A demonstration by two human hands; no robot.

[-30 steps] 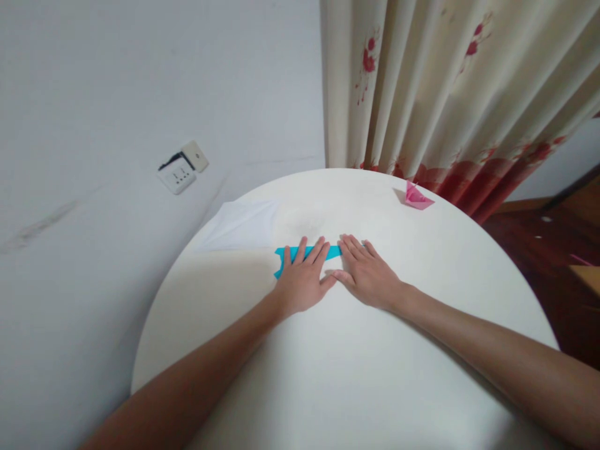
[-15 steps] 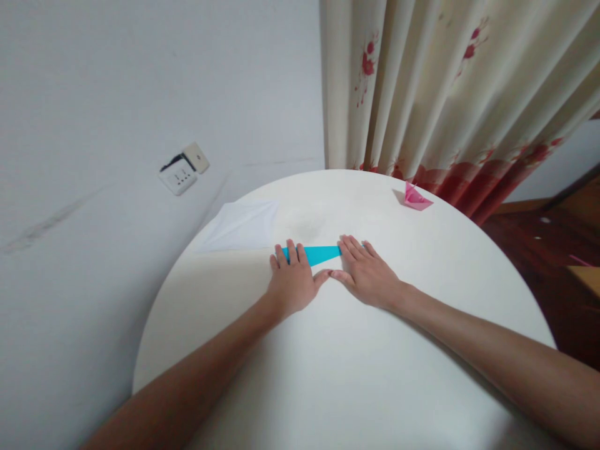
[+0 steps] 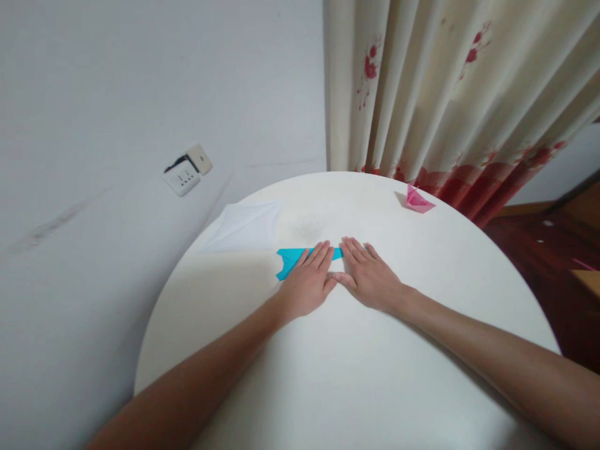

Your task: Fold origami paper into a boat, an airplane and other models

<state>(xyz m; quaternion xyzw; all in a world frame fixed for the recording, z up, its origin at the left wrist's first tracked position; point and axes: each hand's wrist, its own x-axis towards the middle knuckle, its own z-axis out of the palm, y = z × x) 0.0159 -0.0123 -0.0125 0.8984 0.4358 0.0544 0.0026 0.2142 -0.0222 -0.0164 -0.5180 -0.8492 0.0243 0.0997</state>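
Note:
A folded strip of turquoise paper (image 3: 289, 259) lies flat on the round white table (image 3: 337, 375). My left hand (image 3: 308, 282) presses palm-down on the strip's middle, fingers together, leaving its left end showing. My right hand (image 3: 370, 275) lies flat beside it, fingers spread over the strip's right end. The two thumbs touch. Most of the paper is hidden under the hands.
A white sheet of paper (image 3: 246, 226) lies at the table's back left. A small pink folded paper figure (image 3: 417, 199) stands at the back right edge. Behind are a grey wall with a socket (image 3: 184, 174) and a flowered curtain (image 3: 450, 94).
My left hand slid left along the turquoise strip, then back right toward my right hand, uncovering the strip's left end again. My right hand stayed in place.

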